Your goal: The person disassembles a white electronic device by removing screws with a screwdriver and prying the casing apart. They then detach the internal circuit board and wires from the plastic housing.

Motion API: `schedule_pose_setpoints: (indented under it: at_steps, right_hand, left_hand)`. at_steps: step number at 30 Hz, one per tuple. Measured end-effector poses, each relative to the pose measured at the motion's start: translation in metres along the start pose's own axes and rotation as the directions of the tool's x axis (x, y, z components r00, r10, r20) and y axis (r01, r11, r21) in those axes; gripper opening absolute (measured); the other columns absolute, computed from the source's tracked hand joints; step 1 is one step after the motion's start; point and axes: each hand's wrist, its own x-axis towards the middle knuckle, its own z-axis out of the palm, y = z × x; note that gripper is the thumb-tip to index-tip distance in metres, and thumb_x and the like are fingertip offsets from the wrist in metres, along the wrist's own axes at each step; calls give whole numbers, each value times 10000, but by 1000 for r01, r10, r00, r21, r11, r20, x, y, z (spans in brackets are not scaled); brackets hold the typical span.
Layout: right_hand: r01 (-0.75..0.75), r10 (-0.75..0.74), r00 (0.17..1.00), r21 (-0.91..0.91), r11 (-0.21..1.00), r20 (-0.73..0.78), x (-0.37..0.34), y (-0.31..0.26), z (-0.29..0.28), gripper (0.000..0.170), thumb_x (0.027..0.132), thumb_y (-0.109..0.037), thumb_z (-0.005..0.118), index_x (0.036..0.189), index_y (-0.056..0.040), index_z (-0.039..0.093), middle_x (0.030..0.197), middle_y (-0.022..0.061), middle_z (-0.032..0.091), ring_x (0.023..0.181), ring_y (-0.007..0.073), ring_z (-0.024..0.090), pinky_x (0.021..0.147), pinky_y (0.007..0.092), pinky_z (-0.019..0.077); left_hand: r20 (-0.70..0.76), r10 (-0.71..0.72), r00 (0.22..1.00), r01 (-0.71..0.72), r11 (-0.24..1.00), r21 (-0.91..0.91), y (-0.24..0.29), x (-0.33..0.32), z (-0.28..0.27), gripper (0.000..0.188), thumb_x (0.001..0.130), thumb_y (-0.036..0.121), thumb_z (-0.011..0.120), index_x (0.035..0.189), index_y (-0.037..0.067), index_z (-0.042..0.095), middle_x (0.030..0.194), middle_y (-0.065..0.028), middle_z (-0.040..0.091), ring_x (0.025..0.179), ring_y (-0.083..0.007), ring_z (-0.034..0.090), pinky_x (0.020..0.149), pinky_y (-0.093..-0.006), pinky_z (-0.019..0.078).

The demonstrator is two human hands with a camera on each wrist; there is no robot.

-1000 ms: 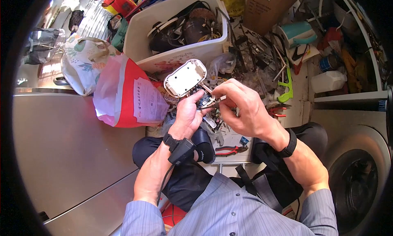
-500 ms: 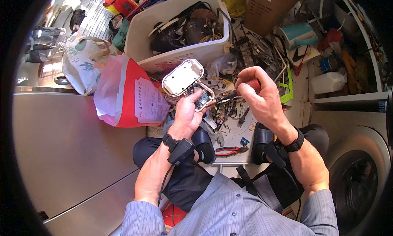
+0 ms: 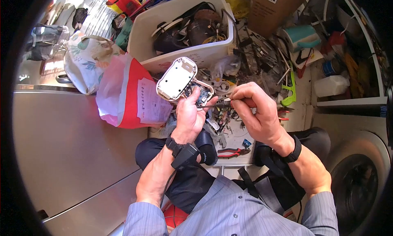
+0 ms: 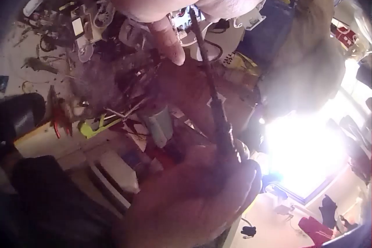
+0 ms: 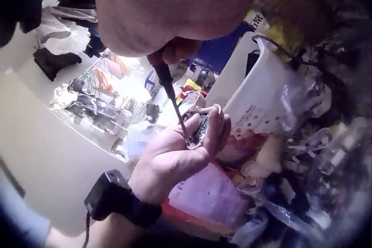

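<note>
My left hand point(image 3: 190, 116) grips a white plastic housing point(image 3: 176, 78) with an exposed circuit board point(image 3: 203, 97), thumb over the board's edge. In my right hand point(image 3: 260, 117) is a screwdriver point(image 5: 176, 107), its handle pinched between thumb and fingers. The dark shaft runs to the edge of the board beside the left fingers, as the right wrist view shows. Seen from the left wrist, the screwdriver's tip end overlaps the board, and the left palm covers much of the housing.
Loose scrap parts point(image 3: 227, 119) lie on the floor below the hands, with red-handled pliers point(image 3: 234, 153) nearer the feet. Behind stands a white bin point(image 3: 184, 55) of cables and parts. A red and pink bag point(image 3: 133, 96) is at left, a washing machine point(image 3: 352, 137) at right.
The right hand drew back to the right with the screwdriver, then turned over and came closer to the board. The left hand and the housing tilted slightly and shifted a little.
</note>
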Motion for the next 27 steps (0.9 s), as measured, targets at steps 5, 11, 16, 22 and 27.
schedule_pose_setpoints:
  at_steps: [5,11,16,22,27]
  right_hand:
    - [149,-148,989,-108,983,18,-4,-1,3,185,864,59,722,1010,2,625,959,164,662,797,327,671,696,376,551]
    - [305,-293,952,-205,930,86,-9,-6,5,209,827,46,754,992,3,633,980,172,666,818,350,680,708,408,565]
    - [423,-397,906,-273,864,147,-13,-10,5,216,806,38,768,976,-1,642,991,160,659,795,321,671,695,392,567]
    - [350,-331,936,-241,905,119,-13,-4,3,221,818,42,766,993,0,638,996,164,661,809,332,681,691,397,568]
    - [235,-223,971,-212,948,83,-14,-3,0,204,839,41,760,988,-5,629,990,167,666,821,339,688,691,397,571]
  left_hand:
    - [-9,4,1000,-4,1000,-22,-4,4,-5,134,1076,148,594,1176,65,629,1082,-76,709,960,-244,729,818,-510,667]
    - [-44,2,999,-4,1000,-28,-4,3,-8,125,1074,149,601,1186,95,614,1067,-58,707,959,-223,724,783,-499,671]
    - [-95,-1,996,2,1000,13,-4,0,-5,115,1069,148,610,1177,114,619,1063,-45,711,945,-213,728,732,-466,676]
    - [-131,3,991,-2,1000,6,-4,-2,-1,115,1050,168,653,1152,116,659,1018,-37,718,909,-200,719,723,-420,654]
    - [-141,-19,990,23,999,30,-2,-3,-2,122,1043,173,667,1154,122,659,1016,-32,714,890,-191,714,693,-398,639]
